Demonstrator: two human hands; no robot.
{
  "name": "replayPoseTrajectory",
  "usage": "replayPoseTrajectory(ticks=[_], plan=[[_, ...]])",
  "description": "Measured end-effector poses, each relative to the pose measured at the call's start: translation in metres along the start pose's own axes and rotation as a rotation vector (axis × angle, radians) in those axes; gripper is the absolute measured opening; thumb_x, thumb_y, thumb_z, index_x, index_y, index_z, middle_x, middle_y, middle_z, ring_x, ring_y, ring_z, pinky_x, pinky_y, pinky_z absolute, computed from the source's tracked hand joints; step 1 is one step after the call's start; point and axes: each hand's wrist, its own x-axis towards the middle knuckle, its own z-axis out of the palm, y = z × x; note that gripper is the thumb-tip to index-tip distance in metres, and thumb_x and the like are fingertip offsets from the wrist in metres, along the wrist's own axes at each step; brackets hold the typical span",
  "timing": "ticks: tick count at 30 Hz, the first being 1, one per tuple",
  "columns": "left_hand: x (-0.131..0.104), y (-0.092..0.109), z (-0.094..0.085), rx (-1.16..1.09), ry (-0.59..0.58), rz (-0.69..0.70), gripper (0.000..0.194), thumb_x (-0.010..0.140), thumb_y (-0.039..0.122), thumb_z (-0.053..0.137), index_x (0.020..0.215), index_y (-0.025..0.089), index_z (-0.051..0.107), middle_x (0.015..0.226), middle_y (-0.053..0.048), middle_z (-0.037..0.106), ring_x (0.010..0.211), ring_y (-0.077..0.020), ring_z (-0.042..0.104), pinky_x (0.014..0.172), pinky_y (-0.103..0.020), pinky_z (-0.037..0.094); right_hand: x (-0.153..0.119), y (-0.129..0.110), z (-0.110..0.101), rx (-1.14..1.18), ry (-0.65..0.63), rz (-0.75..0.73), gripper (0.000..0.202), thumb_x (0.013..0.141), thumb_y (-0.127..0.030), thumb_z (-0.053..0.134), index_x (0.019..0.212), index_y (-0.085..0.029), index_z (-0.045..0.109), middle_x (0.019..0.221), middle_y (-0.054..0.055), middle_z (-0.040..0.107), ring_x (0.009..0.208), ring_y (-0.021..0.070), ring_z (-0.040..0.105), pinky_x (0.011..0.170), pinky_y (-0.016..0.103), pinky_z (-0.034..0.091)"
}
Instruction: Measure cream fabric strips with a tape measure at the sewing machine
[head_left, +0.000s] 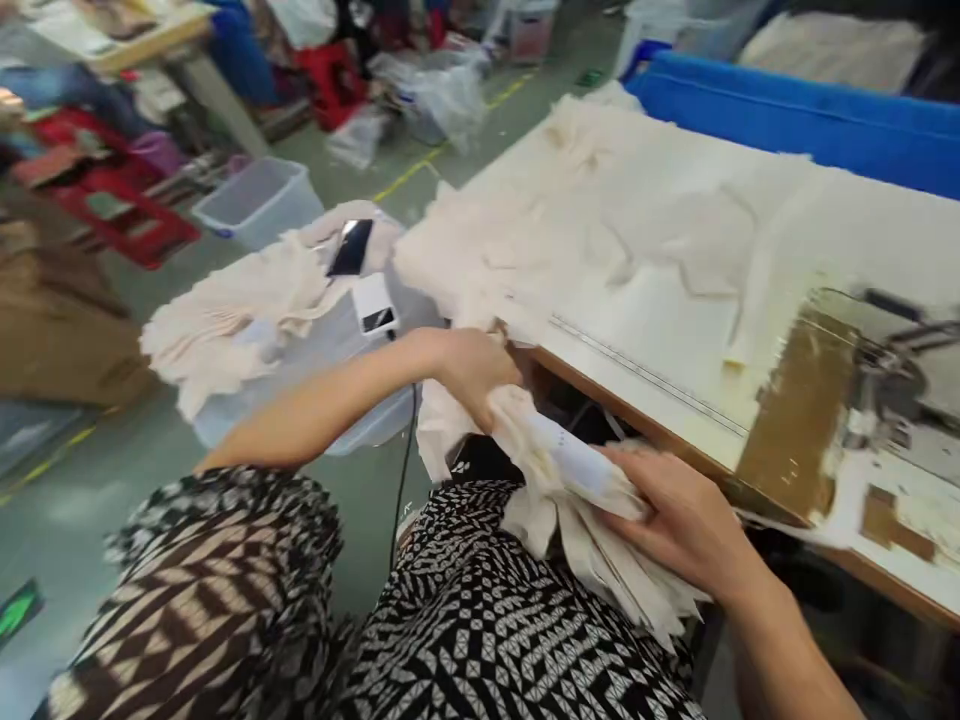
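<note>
At the center of the frame, a bundle of cream cloth [536,520] with a white label [570,460] hangs over a seated person's patterned lap [480,620]. The right hand [667,510] clasps one end, thumb above, fingers below; the left hand [476,370] bends at the other, fingertips hidden, its grip impossible to tell. A sewing machine [892,390] sits on the tabletop [660,345] at right; a phone [351,247] lies upper left.
</note>
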Motion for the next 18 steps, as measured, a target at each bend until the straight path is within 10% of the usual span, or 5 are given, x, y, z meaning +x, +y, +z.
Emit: replayPoseTrajectory(ticks=[5,13,18], plan=[[-0.006,-0.004,0.013,0.211,-0.037,0.123,0.030,0.079,0.031,0.065,0.106,0.019,0.062,0.090,-0.008,0.068,0.090,-0.0296,0.062,0.085,-0.043,0.042,0.021,-0.017,0.039,-0.322,0.036,0.122,0.046,0.088,-0.024,0.055,0.132,-0.014,0.059,0.100,0.012,0.067,0.089,0.0295,0.057,0.076,0.041,0.040],[0.010,-0.004,0.124,0.107,0.101,-0.070,0.033,0.087,0.032,0.057,0.113,0.012,0.056,0.109,-0.019,0.062,0.105,-0.0360,0.058,0.085,-0.045,0.040,0.008,0.011,0.114,-0.318,0.009,0.402,0.039,0.083,-0.015,0.056,0.121,-0.011,0.064,0.101,0.014,0.067,0.092,0.0310,0.055,0.080,0.039,0.040],[-0.011,-0.017,0.133,0.063,0.065,-0.084,0.033,0.087,0.031,0.055,0.115,0.015,0.055,0.112,-0.017,0.061,0.104,-0.0345,0.058,0.083,-0.045,0.040,0.012,0.012,0.115,-0.234,0.004,0.369,0.031,0.087,-0.018,0.056,0.117,-0.013,0.065,0.104,0.013,0.068,0.098,0.0308,0.055,0.083,0.039,0.041]])
